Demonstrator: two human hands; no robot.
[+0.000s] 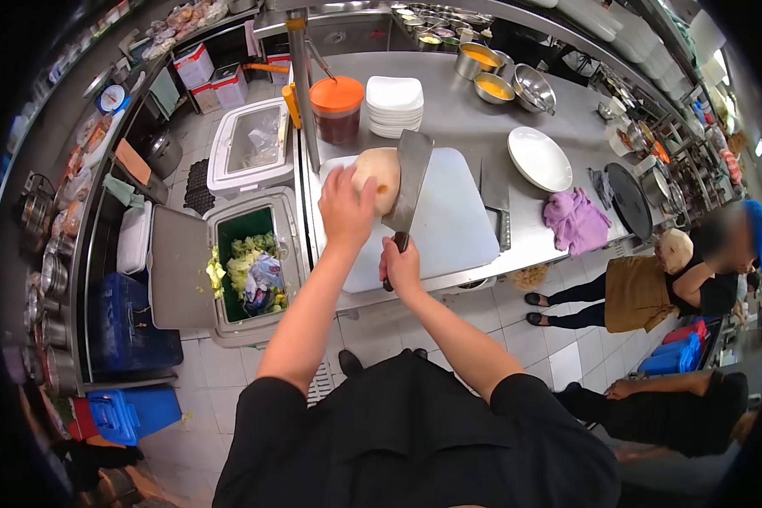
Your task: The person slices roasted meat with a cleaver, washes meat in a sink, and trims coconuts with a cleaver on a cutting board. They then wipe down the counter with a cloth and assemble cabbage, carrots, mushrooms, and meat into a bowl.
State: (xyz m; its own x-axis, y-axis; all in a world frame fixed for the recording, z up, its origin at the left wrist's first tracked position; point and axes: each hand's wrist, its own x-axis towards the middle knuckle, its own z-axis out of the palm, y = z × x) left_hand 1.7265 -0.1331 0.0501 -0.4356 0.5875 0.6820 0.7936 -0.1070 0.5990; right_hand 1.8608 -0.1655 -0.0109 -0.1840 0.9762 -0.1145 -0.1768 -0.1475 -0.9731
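On the white cutting board (457,224) sits a large, pale, round vegetable (378,173) with a small brown spot; its kind is not clear. My left hand (345,207) lies against its left and near side, fingers curved over it. In my right hand (400,262) is the dark handle of a cleaver (411,178). The wide blade points away from me, along the vegetable's right side, and hides part of that edge. Whether the blade touches the vegetable I cannot tell. A second knife (494,190) lies along the board's right side.
Behind the board stand an orange-lidded tub (337,106) and stacked white dishes (395,103). To the right are a white plate (540,159) and a purple cloth (576,222). An open bin (289,245) with scraps is at my left. Co-workers (643,292) stand at right.
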